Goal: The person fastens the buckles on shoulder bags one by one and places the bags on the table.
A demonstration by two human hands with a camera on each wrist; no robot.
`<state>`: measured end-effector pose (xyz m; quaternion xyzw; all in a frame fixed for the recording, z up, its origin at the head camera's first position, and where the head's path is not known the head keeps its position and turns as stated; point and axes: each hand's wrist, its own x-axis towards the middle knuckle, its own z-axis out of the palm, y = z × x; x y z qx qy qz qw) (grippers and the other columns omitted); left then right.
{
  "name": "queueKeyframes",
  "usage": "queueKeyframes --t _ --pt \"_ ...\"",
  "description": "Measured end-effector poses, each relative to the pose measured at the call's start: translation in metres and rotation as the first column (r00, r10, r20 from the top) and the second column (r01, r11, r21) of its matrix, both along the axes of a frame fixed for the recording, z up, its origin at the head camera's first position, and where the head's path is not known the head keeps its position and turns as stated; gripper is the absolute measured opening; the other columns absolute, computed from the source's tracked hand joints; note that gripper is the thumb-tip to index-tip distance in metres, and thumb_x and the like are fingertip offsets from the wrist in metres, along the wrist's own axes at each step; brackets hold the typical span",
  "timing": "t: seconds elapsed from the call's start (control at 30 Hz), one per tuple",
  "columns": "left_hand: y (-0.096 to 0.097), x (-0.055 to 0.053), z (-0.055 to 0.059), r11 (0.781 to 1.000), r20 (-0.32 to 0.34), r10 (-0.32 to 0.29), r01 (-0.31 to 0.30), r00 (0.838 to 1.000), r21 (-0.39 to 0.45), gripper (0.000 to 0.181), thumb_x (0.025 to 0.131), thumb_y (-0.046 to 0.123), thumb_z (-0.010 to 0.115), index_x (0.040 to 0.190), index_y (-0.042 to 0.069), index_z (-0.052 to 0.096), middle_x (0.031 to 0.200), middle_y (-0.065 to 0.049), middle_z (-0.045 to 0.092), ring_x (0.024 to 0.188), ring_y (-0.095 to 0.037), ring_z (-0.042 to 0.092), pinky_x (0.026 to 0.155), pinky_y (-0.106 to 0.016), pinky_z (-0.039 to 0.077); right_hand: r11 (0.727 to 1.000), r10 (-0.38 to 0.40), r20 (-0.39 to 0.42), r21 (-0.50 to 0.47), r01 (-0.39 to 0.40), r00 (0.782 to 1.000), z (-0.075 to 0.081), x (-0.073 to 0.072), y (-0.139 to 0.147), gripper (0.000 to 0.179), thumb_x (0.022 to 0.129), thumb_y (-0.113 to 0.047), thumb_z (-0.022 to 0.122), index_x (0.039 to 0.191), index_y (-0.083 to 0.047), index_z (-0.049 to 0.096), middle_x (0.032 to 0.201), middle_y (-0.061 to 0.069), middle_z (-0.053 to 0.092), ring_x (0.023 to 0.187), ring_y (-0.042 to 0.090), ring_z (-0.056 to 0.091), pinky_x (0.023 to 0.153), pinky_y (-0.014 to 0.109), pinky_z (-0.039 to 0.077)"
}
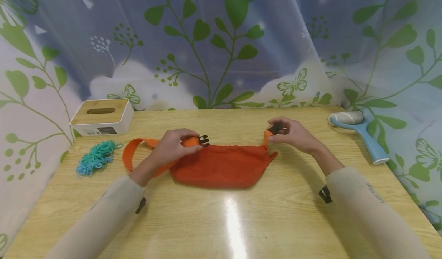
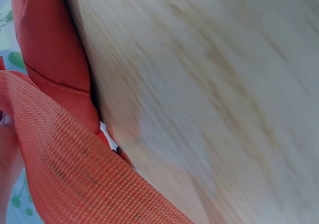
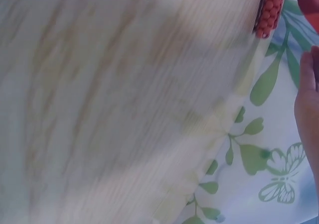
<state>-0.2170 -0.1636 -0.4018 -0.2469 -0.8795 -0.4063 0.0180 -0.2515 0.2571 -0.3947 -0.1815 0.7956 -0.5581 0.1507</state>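
An orange-red waist bag [image 1: 221, 167] lies on the wooden table between both hands. My left hand [image 1: 170, 147] grips the orange strap near the black prong half of its buckle [image 1: 204, 140], above the bag's left end. Behind that wrist the strap [image 1: 129, 153] loops out to the left; in the left wrist view the webbing [image 2: 75, 154] crosses close to the camera. My right hand [image 1: 293, 134] pinches the other black buckle half [image 1: 275, 128], raised on a short strap at the bag's right end. A braided orange cord [image 3: 270, 12] hangs at that end. The two buckle halves are apart.
A white tissue box [image 1: 121, 122] with a wooden lid stands at the back left. In front of it lies a bundle of green and blue yarn [image 1: 96, 157]. A blue-handled lint roller [image 1: 369, 136] rests at the right edge. A patterned curtain [image 1: 214, 51] hangs behind the table.
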Motion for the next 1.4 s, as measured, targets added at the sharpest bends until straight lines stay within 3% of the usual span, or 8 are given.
queueKeyframes --t 0.13,0.23,0.4,0.6,0.83,1.0,1.4 --pt "0.003 -0.001 0.001 0.999 0.007 0.007 -0.008 1.000 0.032 0.037 0.087 0.025 0.083 0.118 0.007 0.073 0.110 -0.005 0.071 0.077 -0.019 0.062 0.060 -0.033 0.054 1.000 -0.014 0.037 -0.003 0.014 0.999 0.003 0.002 -0.006 0.065 0.092 -0.010 0.075 0.149 -0.003 0.043 0.143 0.017 0.049 0.129 0.031 0.053 0.097 0.035 0.051" --pt "0.005 0.000 0.003 0.999 0.021 0.018 -0.019 1.000 0.037 0.038 0.087 0.025 0.083 0.119 0.007 0.073 0.111 -0.006 0.071 0.077 -0.020 0.061 0.060 -0.033 0.054 1.000 -0.027 0.054 -0.010 0.028 0.998 0.005 0.003 -0.010 0.066 0.093 -0.010 0.075 0.149 -0.003 0.041 0.146 0.021 0.046 0.131 0.033 0.050 0.099 0.036 0.050" --pt "0.010 0.001 0.007 0.999 0.037 0.014 -0.015 0.999 0.029 0.039 0.087 0.026 0.082 0.120 0.007 0.073 0.119 -0.006 0.069 0.093 -0.021 0.064 0.071 -0.035 0.056 0.996 -0.029 0.045 -0.085 0.033 0.999 0.005 0.005 -0.015 0.057 0.093 -0.006 0.074 0.141 0.002 0.044 0.132 0.023 0.057 0.114 0.023 0.060 0.092 0.030 0.053" --pt "0.014 0.000 0.009 1.000 0.049 0.002 -0.003 0.999 0.025 0.041 0.087 0.027 0.083 0.121 0.007 0.073 0.121 -0.002 0.066 0.109 -0.021 0.061 0.089 -0.040 0.053 0.999 -0.020 -0.017 -0.028 0.020 1.000 0.002 0.006 -0.019 0.043 0.093 -0.012 0.075 0.129 0.002 0.057 0.122 0.019 0.064 0.112 0.022 0.061 0.090 0.030 0.054" --pt "0.019 -0.001 0.007 0.999 0.062 0.003 -0.006 0.998 0.046 0.041 0.086 0.025 0.083 0.120 0.004 0.073 0.119 -0.004 0.068 0.102 -0.022 0.063 0.079 -0.036 0.055 1.000 -0.019 -0.033 -0.019 0.019 0.999 0.002 0.006 -0.023 0.044 0.092 -0.011 0.076 0.130 0.003 0.059 0.119 0.013 0.064 0.114 0.023 0.060 0.092 0.031 0.054" --pt "0.022 -0.001 0.007 0.999 0.068 -0.001 -0.003 0.998 0.047 0.040 0.086 0.025 0.083 0.120 0.006 0.073 0.119 -0.005 0.068 0.095 -0.022 0.064 0.075 -0.034 0.056 0.999 0.015 -0.025 -0.030 -0.015 1.000 0.002 0.006 -0.026 0.045 0.092 -0.011 0.076 0.133 0.001 0.061 0.127 0.016 0.063 0.116 0.027 0.062 0.091 0.035 0.055" --pt "0.030 -0.003 0.007 1.000 0.025 -0.007 0.006 1.000 0.029 0.042 0.085 0.025 0.084 0.119 0.003 0.073 0.117 -0.006 0.069 0.096 -0.021 0.064 0.080 -0.036 0.055 0.999 0.034 -0.049 0.006 -0.033 0.998 0.003 0.009 -0.030 0.046 0.091 -0.012 0.077 0.133 -0.001 0.063 0.125 0.017 0.065 0.113 0.026 0.064 0.089 0.033 0.056"
